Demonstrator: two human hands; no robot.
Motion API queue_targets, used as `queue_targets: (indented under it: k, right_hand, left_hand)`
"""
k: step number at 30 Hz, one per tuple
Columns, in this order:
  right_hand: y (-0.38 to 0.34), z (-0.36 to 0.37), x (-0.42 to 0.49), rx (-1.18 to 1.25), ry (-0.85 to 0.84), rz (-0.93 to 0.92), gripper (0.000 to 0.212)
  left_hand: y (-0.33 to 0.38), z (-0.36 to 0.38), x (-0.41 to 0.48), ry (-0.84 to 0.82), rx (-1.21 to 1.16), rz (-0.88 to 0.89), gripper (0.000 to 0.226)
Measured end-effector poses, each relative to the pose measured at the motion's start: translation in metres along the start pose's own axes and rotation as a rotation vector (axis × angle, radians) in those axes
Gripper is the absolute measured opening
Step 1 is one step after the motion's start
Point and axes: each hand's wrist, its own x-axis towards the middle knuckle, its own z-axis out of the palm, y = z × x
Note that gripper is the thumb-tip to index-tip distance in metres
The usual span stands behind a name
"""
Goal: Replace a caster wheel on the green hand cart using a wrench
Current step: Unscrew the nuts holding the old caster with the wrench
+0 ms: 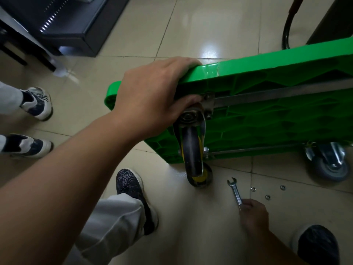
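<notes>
- Bare left forearm fills the lower left, and the left hand point(150, 96) grips the cart point(277, 115): fingers curl over its smooth rounded top edge, the thumb tucked under beside a metal plate.
- Green plastic, the cart stands tipped on its side, showing a ribbed underside crossed by flat steel bars.
- Just below the thumb, a caster wheel point(192, 150) with a dark rubber tread and shiny fork juts toward the camera; a yellow-hubbed wheel point(200, 178) sits at the floor behind it.
- Low down, the right hand point(254, 215) pinches the handle end of a slim steel wrench point(235, 192), its open jaw pointing away.
- Three small metal rings point(267, 197) lie scattered on the tile just beyond.
- Further right, a grey rubber caster point(330, 167) touches the floor.
- Glossy beige floor tiles point(191, 35) lie open beyond the cart's top edge, up to a black cabinet point(72, 25).
</notes>
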Motion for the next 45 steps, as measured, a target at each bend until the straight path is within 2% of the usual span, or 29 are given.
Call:
queue_targets:
  k: [3, 7, 15, 20, 24, 26, 29, 31, 33, 35, 37, 40, 45]
  right_hand:
    - [0.005, 0.001, 0.006, 0.057, 0.021, 0.059, 0.015]
    - [0.003, 0.002, 0.013, -0.004, 0.058, 0.086, 0.014]
    - [0.010, 0.002, 0.020, -0.272, 0.046, -0.008, 0.006]
    - [0.013, 0.005, 0.017, -0.440, 0.042, -0.008, 0.014]
    - [0.014, 0.003, 0.018, -0.585, -0.024, 0.025, 0.015]
    - [-0.001, -0.002, 0.014, -0.477, -0.025, 0.049, 0.017]
    - [-0.062, -0.012, 0.000, 0.059, -0.003, 0.015, 0.016]
    - [-0.120, -0.021, -0.015, 0.344, -0.003, -0.126, 0.022]
    - [-0.176, -0.031, -0.037, 0.493, -0.074, -0.300, 0.028]
    - [-0.220, -0.046, -0.067, 0.645, -0.152, -0.378, 0.035]
    - [-0.243, -0.061, -0.093, 0.726, -0.214, -0.375, 0.044]
    - [-0.251, -0.072, -0.113, 0.724, -0.271, -0.344, 0.048]
    - [-0.255, -0.066, -0.116, 0.733, -0.290, -0.355, 0.032]
  left_hand:
    - [0.000, -0.001, 0.000, -0.014, 0.001, -0.007, 0.054]
    - [0.000, -0.001, 0.000, -0.024, -0.008, -0.004, 0.054]
    - [0.000, -0.001, 0.000, -0.028, -0.014, -0.017, 0.056]
    - [0.000, -0.001, 0.000, -0.019, -0.024, -0.017, 0.053]
    - [0.000, 0.000, 0.000, -0.014, -0.007, -0.013, 0.054]
    - [0.001, 0.000, 0.001, -0.016, -0.015, -0.013, 0.054]
    - [0.001, -0.002, 0.002, -0.017, -0.018, -0.018, 0.055]
    - [0.001, -0.003, 0.002, -0.013, -0.015, -0.024, 0.054]
    - [0.002, -0.002, 0.002, -0.001, -0.011, -0.018, 0.052]
    - [0.003, -0.003, 0.001, -0.005, -0.009, -0.022, 0.052]
    - [0.003, -0.003, 0.001, -0.015, -0.007, -0.024, 0.053]
    - [0.005, -0.004, 0.000, -0.016, -0.008, -0.031, 0.055]
    - [0.008, -0.004, -0.003, -0.009, -0.018, -0.033, 0.054]
